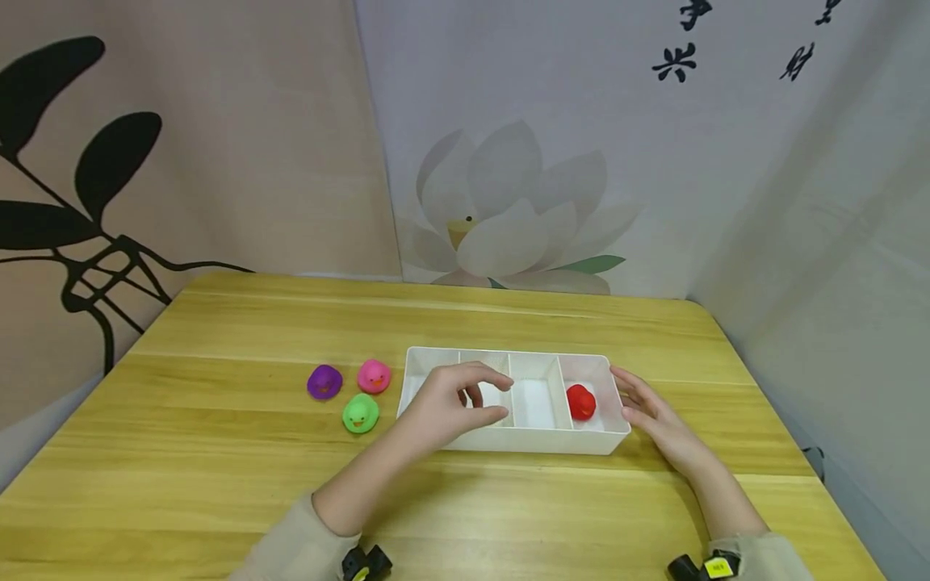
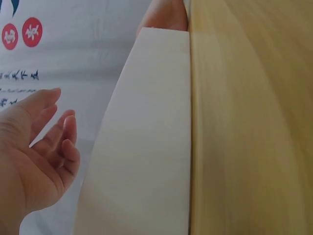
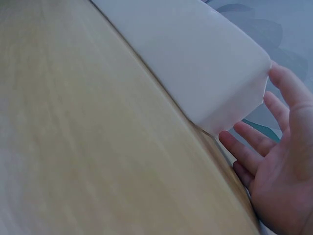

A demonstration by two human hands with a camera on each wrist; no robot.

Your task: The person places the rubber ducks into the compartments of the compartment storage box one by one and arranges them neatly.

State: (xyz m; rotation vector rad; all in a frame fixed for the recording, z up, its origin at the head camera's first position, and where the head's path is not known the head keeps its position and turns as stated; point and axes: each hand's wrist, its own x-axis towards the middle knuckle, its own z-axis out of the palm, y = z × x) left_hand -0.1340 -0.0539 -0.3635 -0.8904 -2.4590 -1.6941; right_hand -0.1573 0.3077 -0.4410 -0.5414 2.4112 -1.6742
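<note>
Backdrop (image 1: 763,202): pale cloth hangs across the far side of my workspace, printed with a white lotus (image 1: 538,202), dark leaves (image 1: 119,165) at left and brushed characters (image 1: 674,63) at upper right.
Table (image 1: 218,476): yellow and wood-grained, it spreads wide between me and the cloth.
Tray (image 1: 538,440): white, four compartments in a row, its long axis running from my left to my right.
Left hand (image 1: 450,403): nearer of my two to the green toy (image 1: 360,413), pink toy (image 1: 374,376) and purple toy (image 1: 324,382), which lie to its left, beyond the tray's left end and roughly in line with that axis. It hangs over the second compartment from the left, forearm slanting in from lower left, thumb and forefinger pointing right, away from the trio. A clear gap parts thumb from curved fingers; I hold nothing in it.
Right hand (image 1: 654,415): at the tray's right end, fingers loosely extended, tips against the end wall, clasping nothing that I can see.
Toy trio: grouped on bare wood, pink closest to the tray, purple farthest, green nearest me; whether green and pink touch, I cannot tell.
Red toy (image 1: 581,402): inside the rightmost compartment, just across the end wall from my right fingers.
</note>
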